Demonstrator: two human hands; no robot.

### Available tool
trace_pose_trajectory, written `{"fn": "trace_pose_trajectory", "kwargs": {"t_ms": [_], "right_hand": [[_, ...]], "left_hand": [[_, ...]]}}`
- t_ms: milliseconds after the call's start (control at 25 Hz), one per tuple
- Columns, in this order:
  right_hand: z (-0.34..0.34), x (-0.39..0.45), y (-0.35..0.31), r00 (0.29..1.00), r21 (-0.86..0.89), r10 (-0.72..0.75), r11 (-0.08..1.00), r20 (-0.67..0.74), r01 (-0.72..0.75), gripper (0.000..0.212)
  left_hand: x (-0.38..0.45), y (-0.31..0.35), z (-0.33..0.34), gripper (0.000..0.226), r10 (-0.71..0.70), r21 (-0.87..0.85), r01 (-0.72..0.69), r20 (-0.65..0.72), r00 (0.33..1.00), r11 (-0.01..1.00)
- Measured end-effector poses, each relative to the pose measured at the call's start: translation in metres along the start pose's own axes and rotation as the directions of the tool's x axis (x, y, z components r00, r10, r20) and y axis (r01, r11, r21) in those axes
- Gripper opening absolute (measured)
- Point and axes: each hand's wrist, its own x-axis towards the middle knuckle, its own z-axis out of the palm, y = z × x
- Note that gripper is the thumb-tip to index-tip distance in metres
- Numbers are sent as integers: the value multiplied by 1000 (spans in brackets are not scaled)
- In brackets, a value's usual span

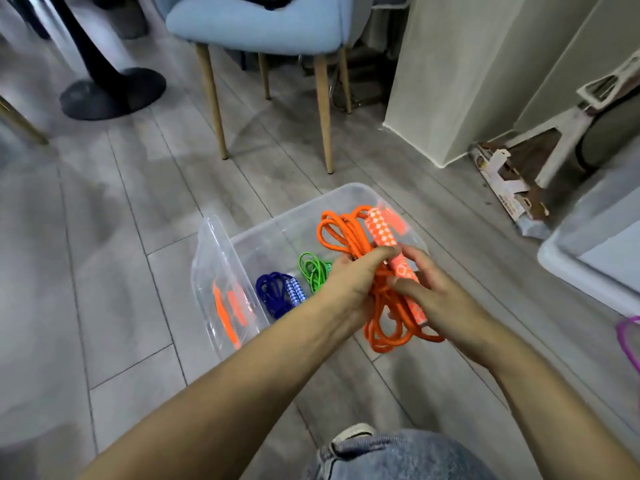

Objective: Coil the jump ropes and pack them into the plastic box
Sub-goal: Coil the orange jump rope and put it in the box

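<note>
The fingers (375, 258) of the left hand (349, 285) are curled tight round the middle of the orange jump rope (346, 233), squeezing its loops into one bunch; the fingers of the right hand (436, 299) pinch one dotted orange handle (408, 285) against that bunch, while the other handle (381, 226) sticks up past the left thumb. The rope looks all coiled, so the step in hand is most likely the packing; loops poke out above the left hand and more hang down below both hands, and the whole bundle is held in the air, just over the near edge of the clear plastic box (277, 233) on the floor. Inside the box lie a blue rope (273, 296) and a green rope (313, 270), both already coiled; the next move calls for lowering the orange bundle into the bare part beside them without letting the loops spring loose. A purple rope (628, 337) waits on the floor far to the right.
</note>
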Motion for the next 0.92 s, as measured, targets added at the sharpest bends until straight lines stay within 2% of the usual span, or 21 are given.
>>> {"fn": "trace_pose_trajectory", "kwargs": {"t_ms": [80,120,240,320,440,520,560,600,640,680,720,760,800,920], "right_hand": [[1,25,-3,998,-68,-31,997,57,35,65],[2,41,-4,997,-69,-56,996,46,59,68],[10,91,1,994,-39,-86,996,-66,84,66],[17,123,12,992,-1,-77,997,-101,78,65],[19,167,33,990,-36,-49,998,-132,44,68],[13,194,49,990,-138,18,990,-138,-37,74],[9,205,58,988,-176,66,980,-140,-90,76],[7,215,68,984,-208,112,968,-140,-139,77],[7,224,76,979,-250,149,951,-141,-180,77],[10,233,85,973,-301,173,930,-151,-212,77],[13,241,92,968,-356,188,904,-167,-237,77],[17,248,99,963,-405,198,878,-180,-256,77],[20,254,105,959,-443,212,853,-189,-276,76],[21,267,122,948,-499,239,807,-212,-315,72]], "left_hand": [[21,13,2,8,-3,19,4,-45,999,1000],[34,20,1,9,24,63,-19,-69,997,998],[70,41,-13,9,61,273,-50,-31,998,961],[92,53,-25,13,26,377,-17,-19,999,926],[127,57,-52,21,-67,429,64,-9,998,901],[150,44,-82,30,-57,467,122,-151,987,876],[162,31,-101,31,21,636,126,-218,976,762],[173,15,-121,31,106,885,92,-156,982,456],[179,-6,-136,35,64,999,-9,11,998,-41],[184,-26,-148,45,-109,873,-214,185,977,-438],[188,-43,-152,56,-301,686,-397,263,917,-610],[191,-55,-153,62,-430,574,-489,248,868,-657],[193,-65,-153,64,-469,541,-499,205,859,-677],[206,-79,-168,62,-403,595,-350,47,914,-723]]}}
